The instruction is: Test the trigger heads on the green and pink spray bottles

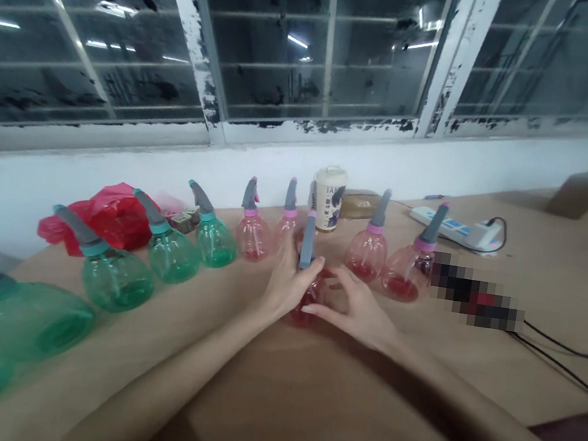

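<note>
A pink spray bottle [307, 251] with a grey trigger head stands on the wooden table [302, 397] between both my hands. My left hand [289, 278] wraps round its left side and neck. My right hand [355, 306] cups its right side, fingers bent against the body. Other pink spray bottles [369, 249] stand in a row just behind, and green spray bottles [174, 251] line up to the left.
A paper cup [329, 196] stands by the wall. A white power strip [457, 227] with a black cable lies at the back right. A red plastic bag [109, 213] sits at the back left. A cardboard box [582, 192] is at the far right.
</note>
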The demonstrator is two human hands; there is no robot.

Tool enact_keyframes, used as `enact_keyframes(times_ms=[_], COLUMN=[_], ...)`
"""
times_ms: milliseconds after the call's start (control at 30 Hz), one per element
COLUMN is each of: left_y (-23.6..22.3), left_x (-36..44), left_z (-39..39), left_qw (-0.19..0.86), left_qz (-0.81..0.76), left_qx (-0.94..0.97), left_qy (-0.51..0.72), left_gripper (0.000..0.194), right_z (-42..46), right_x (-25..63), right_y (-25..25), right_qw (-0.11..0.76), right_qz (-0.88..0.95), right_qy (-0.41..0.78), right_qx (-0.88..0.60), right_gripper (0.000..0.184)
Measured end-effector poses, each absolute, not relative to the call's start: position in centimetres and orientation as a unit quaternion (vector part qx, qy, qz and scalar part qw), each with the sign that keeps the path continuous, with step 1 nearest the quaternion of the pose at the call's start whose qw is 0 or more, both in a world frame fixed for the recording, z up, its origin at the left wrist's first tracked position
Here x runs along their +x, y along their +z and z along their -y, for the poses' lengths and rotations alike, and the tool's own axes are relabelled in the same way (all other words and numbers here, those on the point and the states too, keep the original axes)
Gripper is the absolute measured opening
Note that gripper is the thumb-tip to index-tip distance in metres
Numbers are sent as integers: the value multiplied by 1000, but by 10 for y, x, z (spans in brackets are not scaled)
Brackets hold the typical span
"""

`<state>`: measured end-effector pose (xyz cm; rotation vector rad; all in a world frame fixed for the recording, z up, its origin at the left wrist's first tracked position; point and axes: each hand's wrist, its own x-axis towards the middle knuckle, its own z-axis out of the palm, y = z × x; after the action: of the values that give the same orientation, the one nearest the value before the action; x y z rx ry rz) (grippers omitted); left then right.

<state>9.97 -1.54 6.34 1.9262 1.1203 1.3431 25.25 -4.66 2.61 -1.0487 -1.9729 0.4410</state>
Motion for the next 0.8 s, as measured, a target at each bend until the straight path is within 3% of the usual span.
enact_keyframes(times_ms=[100, 300, 533, 800], left_y=[69, 63, 63, 79], left_x=[115, 117, 114, 136], left_z=[7, -9, -29, -53], left_qw=[239, 101, 71, 67], left_qz=[-413, -462, -512, -542], left_qx=[737, 786, 779, 776], left_qy=[479, 398, 355, 316], left_gripper=[40, 43, 38, 38], right_z=[44, 21, 5, 53], right_x=[254, 252, 241, 273], right_y=[20, 17, 24, 26], right_qw=[409, 383, 353, 340], right_qz=[773, 741, 715, 709], right_qy=[151, 70, 30, 7], right_qx=[-462, -547, -602, -618], right_gripper=[63, 54, 51, 44])
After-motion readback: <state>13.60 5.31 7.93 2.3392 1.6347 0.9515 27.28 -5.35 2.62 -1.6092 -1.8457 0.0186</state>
